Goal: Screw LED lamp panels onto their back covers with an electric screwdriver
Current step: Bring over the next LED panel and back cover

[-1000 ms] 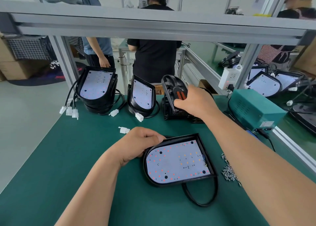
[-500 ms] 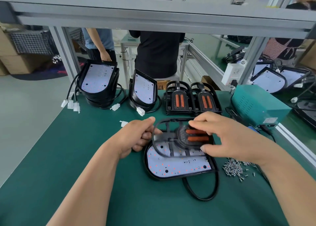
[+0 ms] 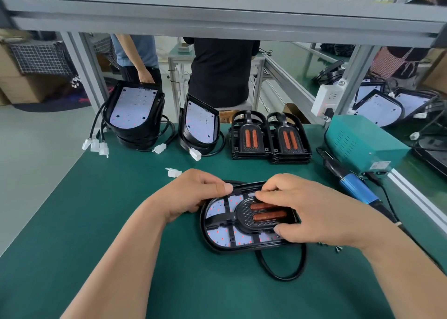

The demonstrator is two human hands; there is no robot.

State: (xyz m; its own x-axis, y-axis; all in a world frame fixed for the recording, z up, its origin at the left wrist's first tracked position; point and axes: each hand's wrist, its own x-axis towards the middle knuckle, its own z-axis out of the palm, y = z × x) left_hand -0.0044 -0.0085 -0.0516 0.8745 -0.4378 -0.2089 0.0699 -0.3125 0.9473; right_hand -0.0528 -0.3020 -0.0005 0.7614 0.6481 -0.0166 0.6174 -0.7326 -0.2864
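A black lamp housing [image 3: 212, 245] with a white LED panel [image 3: 219, 236] lies flat on the green mat in front of me. A black frame cover [image 3: 262, 218] with two orange strips sits on top of the panel. My left hand [image 3: 193, 193] pinches the frame's far left edge. My right hand [image 3: 312, 210] grips the frame's right part, thumb at the near side and fingers on the far side. A blue electric screwdriver [image 3: 358, 189] lies on the mat to the right, untouched. The housing's black cable [image 3: 280, 268] loops toward me.
Two stacks of frame covers [image 3: 269, 137] stand at the back, with leaning lamp housings [image 3: 135, 115] and white connectors [image 3: 95, 145] to their left. A teal power box [image 3: 360, 142] sits at the right. A few screws [image 3: 336, 247] peek out behind my right wrist. People stand beyond the bench.
My right hand took a frame cover from the back stack and brought it onto the panel. Both hands have lowered it flat into the housing.
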